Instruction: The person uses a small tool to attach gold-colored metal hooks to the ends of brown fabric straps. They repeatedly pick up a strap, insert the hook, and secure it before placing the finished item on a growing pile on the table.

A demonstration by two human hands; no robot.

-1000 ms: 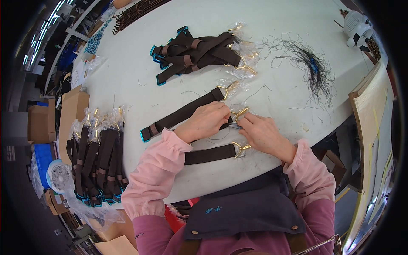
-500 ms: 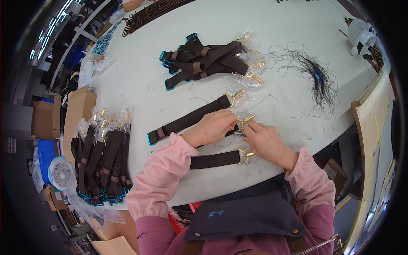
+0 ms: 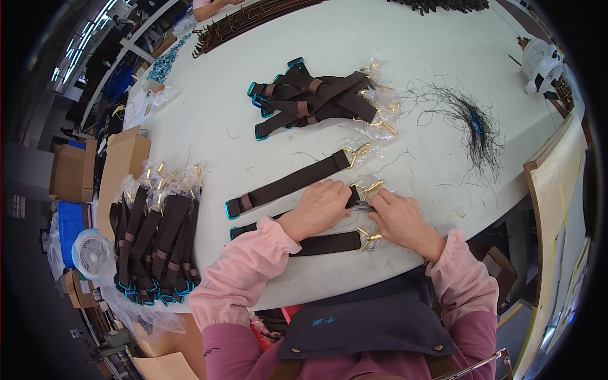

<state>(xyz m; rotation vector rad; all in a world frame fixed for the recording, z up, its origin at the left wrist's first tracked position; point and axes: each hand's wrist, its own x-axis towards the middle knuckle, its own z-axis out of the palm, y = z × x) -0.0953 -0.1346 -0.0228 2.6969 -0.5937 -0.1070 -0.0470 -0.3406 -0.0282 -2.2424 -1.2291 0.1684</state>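
Observation:
My left hand [image 3: 318,207] is closed on the middle one of three dark brown webbing straps, gripping it close to its gold-hook end. This held strap [image 3: 353,197] has a gold snap hook [image 3: 369,189] partly wrapped in clear film. Close beside it, my right hand [image 3: 400,219] pinches small thread snips [image 3: 363,206], their grey blades against the strap's end; the handles are hidden in my fingers. Another strap [image 3: 288,183] with a teal buckle lies just beyond, and a third strap [image 3: 329,244] lies on the near side, partly under my left forearm.
Crossed straps are piled [image 3: 310,98] farther back. More straps hang in a bundle [image 3: 155,240] at the table's left edge. Black thread scraps [image 3: 475,126] lie at right, near a white fan [image 3: 541,63]. Another person's hand [image 3: 212,7] shows at the far edge.
The view has shifted slightly, so the table sits a little lower. My fingers have moved slightly apart at the strap's end, and the snips' blades show more clearly.

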